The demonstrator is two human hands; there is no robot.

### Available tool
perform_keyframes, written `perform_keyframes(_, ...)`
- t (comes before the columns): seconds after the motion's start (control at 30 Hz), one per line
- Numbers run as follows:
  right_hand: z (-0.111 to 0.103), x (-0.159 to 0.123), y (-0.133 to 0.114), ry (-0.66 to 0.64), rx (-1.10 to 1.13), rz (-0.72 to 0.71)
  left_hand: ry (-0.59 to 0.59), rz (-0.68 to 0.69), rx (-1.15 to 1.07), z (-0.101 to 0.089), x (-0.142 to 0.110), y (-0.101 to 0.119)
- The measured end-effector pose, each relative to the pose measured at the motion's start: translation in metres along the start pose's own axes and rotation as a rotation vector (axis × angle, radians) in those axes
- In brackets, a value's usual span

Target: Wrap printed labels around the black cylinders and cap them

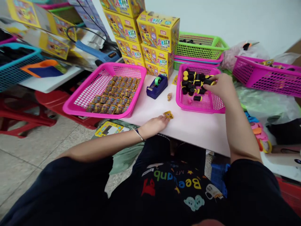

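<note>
My left hand (154,124) rests on the white table (199,128) near its front edge, fingers pinched on a small yellow printed piece (168,115). My right hand (219,87) reaches into a pink basket (199,105) of several black and yellow rollers (194,83), fingers closed on one black roller at the pile's right side. Another small yellow piece (169,96) lies on the table between the two pink baskets.
A bigger pink basket (77,105) with rows of wrapped pieces sits at left. A blue tape dispenser (156,86) stands before stacked yellow boxes (150,37). Green and pink baskets (199,47) sit behind, another pink basket (265,75) and plastic bags at right, red stools below left.
</note>
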State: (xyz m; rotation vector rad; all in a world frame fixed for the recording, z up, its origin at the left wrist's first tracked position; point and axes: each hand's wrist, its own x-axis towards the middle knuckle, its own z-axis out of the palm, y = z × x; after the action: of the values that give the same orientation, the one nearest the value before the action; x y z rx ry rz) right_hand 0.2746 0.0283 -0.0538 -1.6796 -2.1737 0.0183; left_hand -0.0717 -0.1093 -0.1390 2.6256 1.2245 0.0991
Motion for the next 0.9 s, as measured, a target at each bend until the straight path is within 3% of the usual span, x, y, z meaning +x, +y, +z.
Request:
perform_keyframes(0.07, -0.013, -0.007, -0.021, 0.088, 0.031, 0.090, 0.046, 0.004, -0.057, -0.012, 0.003, -0.002)
perform_keyframes(0.2, -0.024, -0.021, -0.047, 0.209, 0.237, 0.117, 0.222, -0.022, -0.168, -0.045, 0.027, -0.005)
perform_keyframes(0.37, -0.018, -0.018, -0.037, 0.352, 0.385, 0.144, 0.600, -0.021, -0.646, -0.076, 0.092, 0.005)
perform_keyframes(0.5, -0.023, -0.016, -0.019, 0.347, 0.493, 0.106, 0.710, 0.014, -0.726, -0.093, 0.145, 0.015)
perform_keyframes(0.57, -0.028, -0.018, -0.012, 0.415, 0.588, 0.061, 0.706, 0.087, -0.666, -0.102, 0.160, 0.020)
perform_keyframes(0.7, -0.036, -0.020, -0.004, 0.512, 0.746, 0.032, 0.566, 0.244, -0.553, -0.110, 0.174, 0.028)
perform_keyframes(0.9, -0.036, -0.021, -0.007, 0.389, 0.896, -0.002, 0.443, 0.342, -0.522, -0.101, 0.186, 0.026)
